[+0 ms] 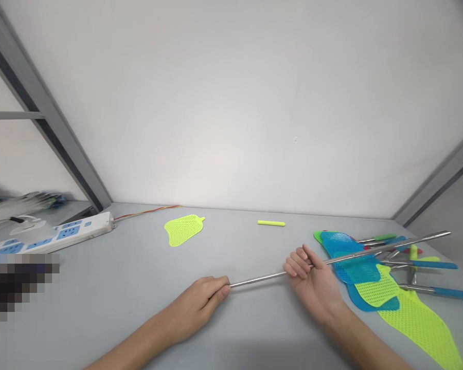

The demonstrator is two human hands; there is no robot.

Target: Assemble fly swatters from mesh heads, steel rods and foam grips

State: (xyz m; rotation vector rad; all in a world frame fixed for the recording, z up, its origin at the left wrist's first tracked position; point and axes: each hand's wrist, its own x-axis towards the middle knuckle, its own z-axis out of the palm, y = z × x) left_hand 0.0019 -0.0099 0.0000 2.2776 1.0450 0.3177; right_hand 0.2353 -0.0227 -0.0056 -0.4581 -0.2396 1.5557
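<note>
A long silver telescopic rod [256,280] slants across in front of me, thin at the left and thicker toward the right. My left hand [203,304] is closed around its thin left end. Farther along, my right hand [312,281] has its fingers curled around the rod, palm side toward me. The rod's thick end reaches over a pile of fly swatters at the right. On the table beyond my hands lie a loose yellow-green swatter head [184,229] and a short yellow-green handle sleeve [271,223], apart from each other.
Blue swatters [357,264] and yellow-green swatters [422,324] with metal shafts overlap at the right. A white power strip [88,229] lies at the left, near a grey metal frame post [57,118]. A white wall [231,103] rises behind the grey table [139,288].
</note>
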